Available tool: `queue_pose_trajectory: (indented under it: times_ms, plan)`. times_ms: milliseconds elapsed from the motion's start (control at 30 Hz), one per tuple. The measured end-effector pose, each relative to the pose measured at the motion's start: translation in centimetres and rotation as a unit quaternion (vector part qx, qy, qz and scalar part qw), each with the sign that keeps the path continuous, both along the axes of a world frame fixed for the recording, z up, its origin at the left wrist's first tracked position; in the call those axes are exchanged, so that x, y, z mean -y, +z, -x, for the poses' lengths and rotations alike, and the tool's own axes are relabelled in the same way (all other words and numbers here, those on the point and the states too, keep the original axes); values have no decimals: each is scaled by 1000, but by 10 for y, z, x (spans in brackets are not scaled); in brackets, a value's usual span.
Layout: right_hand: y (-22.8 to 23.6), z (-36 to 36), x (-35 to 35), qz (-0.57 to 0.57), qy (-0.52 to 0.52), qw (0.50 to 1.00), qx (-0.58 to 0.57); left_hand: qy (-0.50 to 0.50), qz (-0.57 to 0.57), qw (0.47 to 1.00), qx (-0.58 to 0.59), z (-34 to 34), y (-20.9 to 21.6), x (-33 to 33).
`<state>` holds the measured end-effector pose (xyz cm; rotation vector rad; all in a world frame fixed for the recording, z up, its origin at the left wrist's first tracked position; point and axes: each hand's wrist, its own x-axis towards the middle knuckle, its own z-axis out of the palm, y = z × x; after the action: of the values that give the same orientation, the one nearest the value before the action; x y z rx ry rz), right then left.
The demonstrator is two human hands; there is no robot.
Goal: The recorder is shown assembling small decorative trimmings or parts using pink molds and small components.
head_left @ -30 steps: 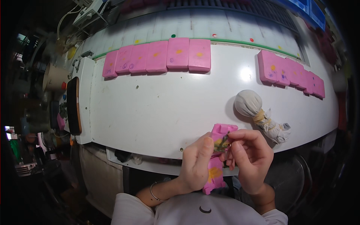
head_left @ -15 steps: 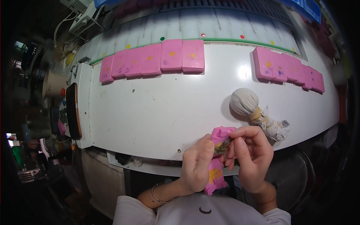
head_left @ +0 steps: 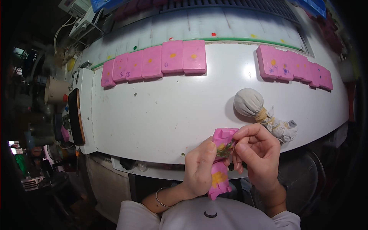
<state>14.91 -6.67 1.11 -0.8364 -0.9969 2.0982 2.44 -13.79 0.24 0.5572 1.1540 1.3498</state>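
Observation:
Just over the table's near edge, my left hand (head_left: pixel 199 166) is closed around a pink rubber mold (head_left: pixel 219 179). The mold is spread open, its upper and lower parts bent apart, with yellow patches on the inner faces. Small dark-green pieces (head_left: pixel 225 150) lie in the upper part; their exact shape is too fine to make out. My right hand (head_left: pixel 260 155) has its thumb and index finger pinched at the upper part's right edge, beside the green pieces. Its other fingers curl behind, partly hidden. Right of the hands rests a round, greyish cloth bag (head_left: pixel 249 102) tied with a yellowish band.
Pink mold blocks stand in a row (head_left: pixel 152 61) at the back left and another (head_left: pixel 283 63) at the back right. Behind them runs a whitish slatted conveyor (head_left: pixel 191 25) with coloured dots. A dark phone-like slab (head_left: pixel 76 117) lies at the left edge.
The conveyor's coloured dots have shifted left. My right fingertips have come closer together at the mold's edge, while my left hand keeps its hold almost unmoved.

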Motion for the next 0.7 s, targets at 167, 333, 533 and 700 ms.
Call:
queue_pose_trajectory:
  times_ms: [167,333,533,700]
  plan:
    - [4,2,1,5,-1,1000,0,5,-8,1000,-8,-2,0,-1]
    - [4,6,8,-20,-44,998,33,9,-22,1000,-11,-3,-2,0]
    - [0,0,-3,16,0,1000,-2,4,0,999,-37,-3,-2,0]
    - [-2,1,-5,32,2,999,-2,-3,1,999,-54,-4,-1,1]
